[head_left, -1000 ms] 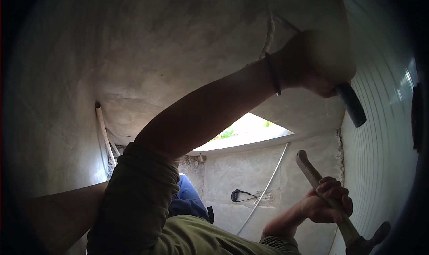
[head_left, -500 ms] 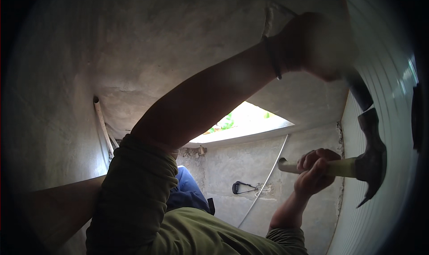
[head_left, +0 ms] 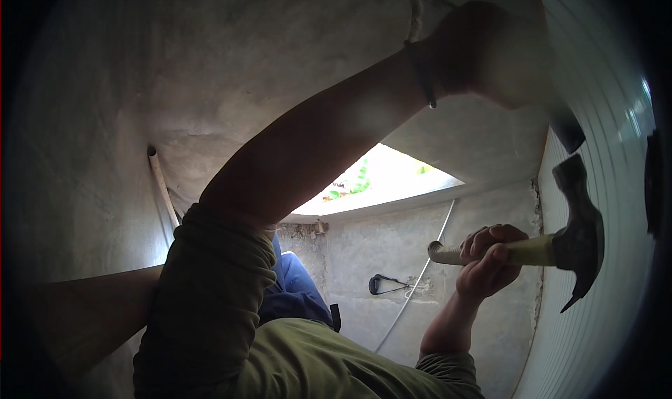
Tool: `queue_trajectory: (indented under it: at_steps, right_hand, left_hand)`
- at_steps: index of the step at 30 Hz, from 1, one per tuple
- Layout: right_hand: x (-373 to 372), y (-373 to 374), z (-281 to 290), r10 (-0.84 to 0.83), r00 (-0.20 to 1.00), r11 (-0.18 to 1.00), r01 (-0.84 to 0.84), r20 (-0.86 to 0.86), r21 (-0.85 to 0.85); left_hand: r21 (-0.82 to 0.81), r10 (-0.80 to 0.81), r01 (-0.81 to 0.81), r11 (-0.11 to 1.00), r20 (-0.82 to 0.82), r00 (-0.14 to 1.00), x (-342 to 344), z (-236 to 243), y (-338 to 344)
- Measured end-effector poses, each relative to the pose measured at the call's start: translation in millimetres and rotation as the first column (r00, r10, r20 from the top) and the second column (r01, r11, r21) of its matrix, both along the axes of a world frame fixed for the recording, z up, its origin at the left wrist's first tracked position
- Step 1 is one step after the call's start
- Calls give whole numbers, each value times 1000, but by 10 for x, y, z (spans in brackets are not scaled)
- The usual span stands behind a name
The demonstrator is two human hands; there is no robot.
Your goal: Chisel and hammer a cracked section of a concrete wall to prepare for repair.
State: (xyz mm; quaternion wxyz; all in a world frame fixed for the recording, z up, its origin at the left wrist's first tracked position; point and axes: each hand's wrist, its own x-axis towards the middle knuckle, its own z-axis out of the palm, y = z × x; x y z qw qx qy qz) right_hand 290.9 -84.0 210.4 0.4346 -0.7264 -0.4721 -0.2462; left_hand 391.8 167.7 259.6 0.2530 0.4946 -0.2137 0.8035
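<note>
My right hand (head_left: 490,262) is wrapped round the pale yellowish handle of a claw hammer (head_left: 581,238). The claw points down and the striking face points up. Just above that face, a small gap away, is the blunt end of a dark tool (head_left: 568,134). My left hand (head_left: 497,63) is closed round this tool, high at the right beside the white ribbed panel (head_left: 595,84). Shadow and blur cover the left fingers, and the tool's other end is hidden. A dark band circles my left wrist.
Grey cement walls (head_left: 231,63) surround me, with a bright opening (head_left: 392,182) in one. A pipe (head_left: 162,185) leans at the left, near a wooden board (head_left: 105,315). A white cable (head_left: 420,280) runs past a black loop (head_left: 385,285) on the wall.
My left hand and the dark tool have shifted slightly upward. The hammer head has risen a little too, and a thin gap shows between its face and the tool's end.
</note>
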Motion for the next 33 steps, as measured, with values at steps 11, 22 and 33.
queue_trajectory:
  at_steps: [11, 22, 33]
  right_hand:
    - [-94, -112, -9, 54, 998, 996, -53, -13, 69]
    - [-36, -20, 56, -138, 883, 986, 164, 448, -20]
    - [-292, -68, 197, 321, 901, 912, -377, 292, 162]
  left_hand:
    - [104, 19, -5, 995, -125, 992, -317, 18, 117]
    - [-18, -52, 51, 999, -61, 997, -103, -4, 49]
    - [28, -35, 43, 999, -236, 971, -202, -70, 90]
